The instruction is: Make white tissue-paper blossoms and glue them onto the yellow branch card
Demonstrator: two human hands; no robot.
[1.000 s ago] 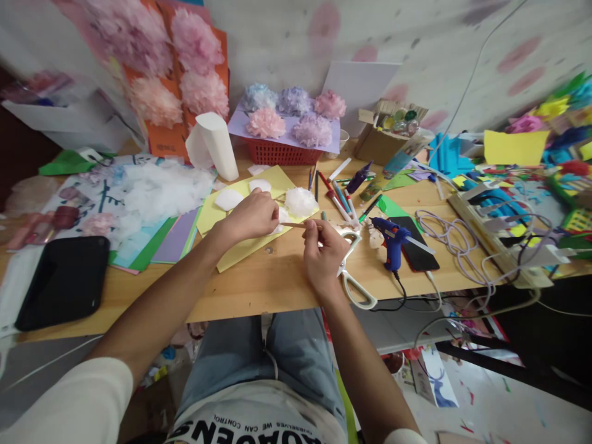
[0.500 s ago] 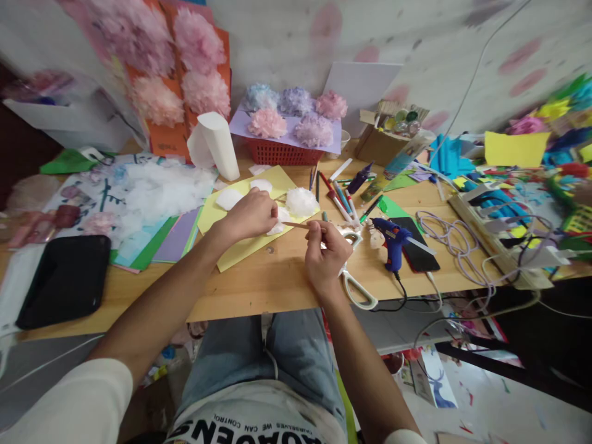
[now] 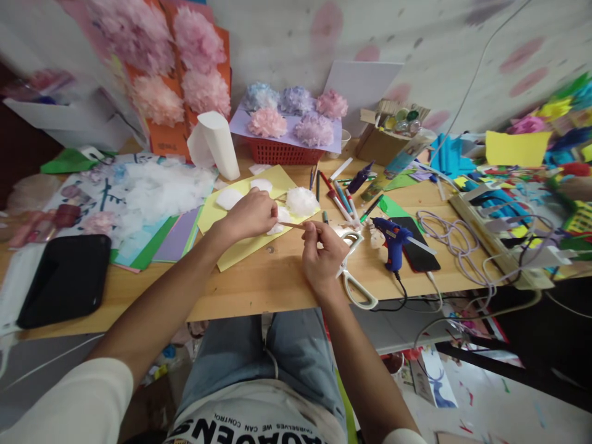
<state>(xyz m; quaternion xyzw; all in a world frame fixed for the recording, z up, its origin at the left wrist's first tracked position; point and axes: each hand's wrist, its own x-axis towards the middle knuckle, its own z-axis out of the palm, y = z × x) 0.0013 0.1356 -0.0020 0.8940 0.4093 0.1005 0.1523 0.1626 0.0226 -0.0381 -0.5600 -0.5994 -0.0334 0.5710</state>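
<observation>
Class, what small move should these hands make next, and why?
Perhaps roll the thin brown stick slightly with the right hand while the left hand steadies its other end: it spans the gap between them near the yellow paper, seemingly pinched at both ends, so a roll could turn it without losing either hold.

The right hand (image 3: 326,254) grips a thin stick (image 3: 292,225) whose far end reaches the left hand (image 3: 255,213), over yellow paper (image 3: 235,246). On the paper lies a white puff (image 3: 301,202). Scissors (image 3: 359,291) lie at the table's (image 3: 259,290) front edge, beside the glue gun (image 3: 394,243). Along the back edge stands a red basket (image 3: 287,153).
</observation>
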